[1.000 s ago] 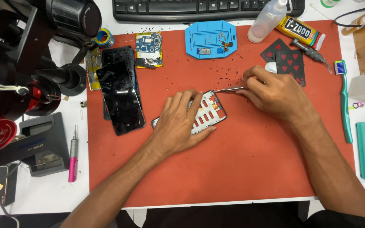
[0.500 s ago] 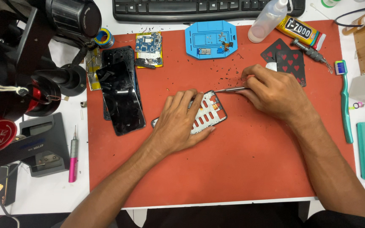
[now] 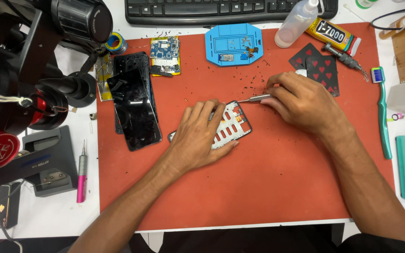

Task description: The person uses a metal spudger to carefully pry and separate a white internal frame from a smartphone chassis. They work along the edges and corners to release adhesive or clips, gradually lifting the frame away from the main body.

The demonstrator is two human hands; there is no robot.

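Moved: nothing; both hands stay put.
Left hand [image 3: 198,140]: fingers spread, pressing frame [image 3: 230,124] flat.
Right hand [image 3: 301,103]: fingers pinching tool [image 3: 254,99].
Frame: light, thin, bendable; hold by edges.

Red mat [image 3: 268,187]: near half is open, passage free between and on either side of the forearms. Centre blocked by left hand [image 3: 201,138] flat on the frame [image 3: 233,125] and right hand [image 3: 301,103] holding a tool [image 3: 255,99] at the frame's far edge. Left: black screen [image 3: 134,110] and circuit board [image 3: 165,55] obstruct. Far: blue tray [image 3: 234,44], bottle [image 3: 297,23], glue tube [image 3: 331,33], cards [image 3: 319,65]. Narrow gap between tray and cards, littered with debris. Right edge: toothbrush [image 3: 382,112].
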